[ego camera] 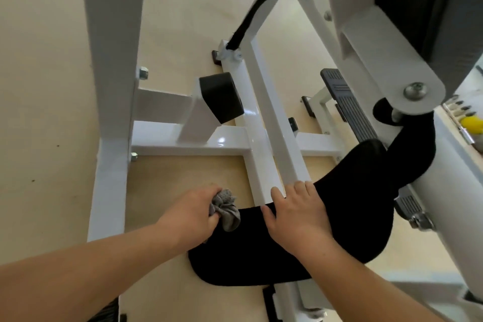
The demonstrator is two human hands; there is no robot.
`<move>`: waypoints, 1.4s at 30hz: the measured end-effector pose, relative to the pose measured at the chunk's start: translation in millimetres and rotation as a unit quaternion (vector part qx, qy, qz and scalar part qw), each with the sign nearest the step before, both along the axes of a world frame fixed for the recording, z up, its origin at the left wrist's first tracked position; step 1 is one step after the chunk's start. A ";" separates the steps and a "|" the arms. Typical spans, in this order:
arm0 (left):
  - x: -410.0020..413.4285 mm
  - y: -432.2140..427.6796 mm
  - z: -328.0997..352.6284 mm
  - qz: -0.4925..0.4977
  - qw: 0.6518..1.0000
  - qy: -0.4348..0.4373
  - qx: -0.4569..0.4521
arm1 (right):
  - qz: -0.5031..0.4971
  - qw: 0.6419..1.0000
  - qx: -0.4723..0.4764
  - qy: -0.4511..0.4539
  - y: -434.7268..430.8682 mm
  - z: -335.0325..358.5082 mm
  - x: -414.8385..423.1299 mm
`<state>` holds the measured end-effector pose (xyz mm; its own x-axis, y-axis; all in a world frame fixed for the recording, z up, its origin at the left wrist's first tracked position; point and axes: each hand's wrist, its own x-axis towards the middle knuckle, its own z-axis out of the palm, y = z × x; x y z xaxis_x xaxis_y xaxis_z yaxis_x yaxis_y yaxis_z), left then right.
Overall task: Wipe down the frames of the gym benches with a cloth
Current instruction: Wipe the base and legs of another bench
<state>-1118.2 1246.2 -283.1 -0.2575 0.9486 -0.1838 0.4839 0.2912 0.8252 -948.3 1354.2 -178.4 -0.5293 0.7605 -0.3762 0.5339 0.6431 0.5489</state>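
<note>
- Head view is showing the left grip (pixel 190 214) curling tightly round a crumpled grey cloth (pixel 226 213) at the black padded seat's (pixel 339 217) edge
- The right grip (pixel 298 214) is lying flat, holding nothing, its fingertips touching the glossy white steel frame (pixel 254 123)
- The cloth is seemingly sitting off every bar, so wiping here is looking pending

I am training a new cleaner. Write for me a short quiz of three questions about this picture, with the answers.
1. True or false: the right hand, fingers straight, lies on the black padded seat.
2. Which hand grips the crumpled grey cloth? A) the left hand B) the right hand C) neither
3. Fill in: the glossy metal frame of the bench is painted ____.
Key: 1 true; 2 A; 3 white.
</note>
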 end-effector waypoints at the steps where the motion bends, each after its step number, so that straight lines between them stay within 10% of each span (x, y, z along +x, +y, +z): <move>1: 2.5 1.6 -4.1 0.001 1.000 -0.001 -0.001 | -0.006 1.000 -0.002 0.003 -4.9 -0.4 5.4; 18: 67.3 61.4 -15.7 0.032 0.992 -0.120 0.011 | -0.164 0.951 -0.057 0.257 12.3 2.9 44.0; 27: 134.1 100.8 -62.6 0.033 0.926 -0.375 -0.015 | -0.145 0.962 -0.037 0.229 38.0 -14.9 39.4; 42: 103.4 157.9 -70.0 0.091 0.974 -0.200 -0.050 | -0.122 0.959 0.032 0.252 57.1 -30.8 16.3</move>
